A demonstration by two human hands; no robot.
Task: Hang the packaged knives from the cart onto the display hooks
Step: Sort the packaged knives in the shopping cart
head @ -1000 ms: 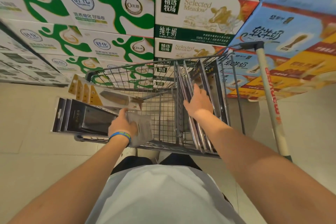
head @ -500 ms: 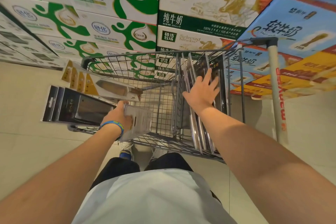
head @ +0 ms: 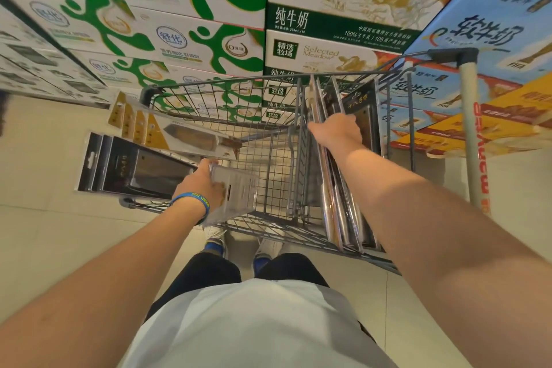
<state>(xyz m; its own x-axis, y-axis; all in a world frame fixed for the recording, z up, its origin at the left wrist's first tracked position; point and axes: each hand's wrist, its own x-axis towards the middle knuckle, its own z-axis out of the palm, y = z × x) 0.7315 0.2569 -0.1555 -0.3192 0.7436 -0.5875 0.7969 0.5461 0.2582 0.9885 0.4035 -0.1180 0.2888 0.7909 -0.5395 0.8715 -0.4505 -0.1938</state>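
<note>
A grey wire shopping cart (head: 260, 158) stands in front of me. My left hand (head: 203, 185), with a blue wristband, grips a fan of packaged knives over the cart's left side: black packs (head: 131, 167) below and gold-topped packs (head: 167, 131) above. Several more black knife packs (head: 352, 164) stand on edge along the cart's right side. My right hand (head: 337, 131) reaches into that row and its fingers curl over the pack tops. No display hooks are in view.
Stacked milk cartons (head: 191, 24) form a wall right behind the cart, with blue and yellow cartons (head: 484, 54) to the right. The cart's handle bar (head: 475, 134) runs down the right. Pale tile floor (head: 44, 248) lies to the left; my shoes (head: 268, 245) are under the cart.
My right hand went from flat, spread fingers on the standing packs to fingers curled over their tops. My left hand kept its fan of packs. The view tilted slightly downward.
</note>
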